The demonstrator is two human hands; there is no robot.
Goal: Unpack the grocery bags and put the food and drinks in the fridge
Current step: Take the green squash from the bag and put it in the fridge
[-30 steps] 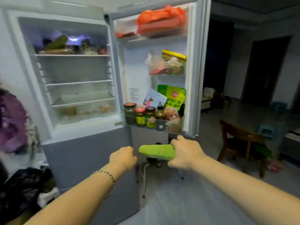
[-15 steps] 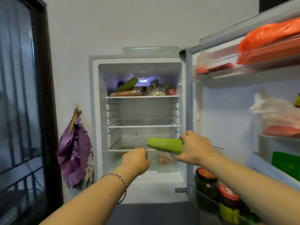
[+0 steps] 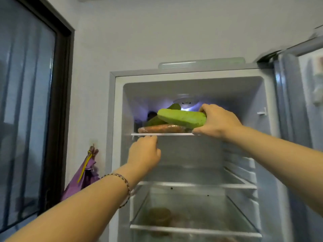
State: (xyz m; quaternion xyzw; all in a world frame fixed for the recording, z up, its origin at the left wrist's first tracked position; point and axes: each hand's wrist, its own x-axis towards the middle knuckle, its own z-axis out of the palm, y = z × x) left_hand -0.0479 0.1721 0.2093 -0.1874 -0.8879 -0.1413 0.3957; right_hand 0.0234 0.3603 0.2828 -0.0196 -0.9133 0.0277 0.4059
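**Gourd up at top shelf**

1 pale green oblong gourd held at the white-edged top shelf of the open grey fridge. It sits above 1 orange-brown wrapped roll & 1 dark green veg.

R hand wrapped round gourd's end. L hand just under shelf edge, fingers curled, holds nothing.

3 shelves seen. Bottom-bin items too blurred to ID. Fridge door cut off at R.

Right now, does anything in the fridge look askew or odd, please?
Nothing spilled or damaged. On the top shelf a darker green vegetable leans behind a wrapped orange item; the right hand holds a green gourd above them.
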